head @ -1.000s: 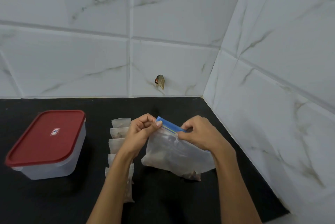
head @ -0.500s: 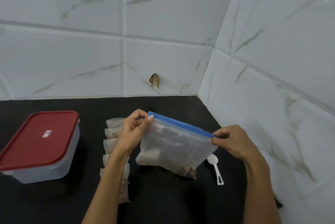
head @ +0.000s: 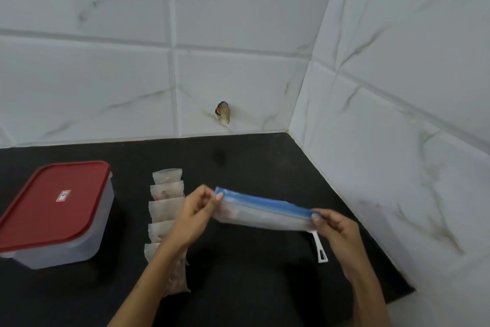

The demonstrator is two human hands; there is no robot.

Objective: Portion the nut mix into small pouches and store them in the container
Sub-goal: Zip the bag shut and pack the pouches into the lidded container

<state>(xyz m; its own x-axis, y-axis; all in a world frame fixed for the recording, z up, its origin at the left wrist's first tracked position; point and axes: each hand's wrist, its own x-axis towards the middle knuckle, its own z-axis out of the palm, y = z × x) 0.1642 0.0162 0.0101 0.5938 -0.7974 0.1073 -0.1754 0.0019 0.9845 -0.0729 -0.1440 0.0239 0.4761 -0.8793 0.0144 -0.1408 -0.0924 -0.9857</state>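
The left hand [head: 197, 208] and right hand [head: 332, 227] each pinch an end of the bag [head: 261, 214] by its blue zip, right of the pouches [head: 165, 210]. Judged best: press along the zip evenly, keeping it taut, before laying it down.

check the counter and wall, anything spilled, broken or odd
No spill shows. One oddity: a chipped hole in the wall tile just above the counter, with something brown and orange in it. The pouches lie in a row and the container is lidded.
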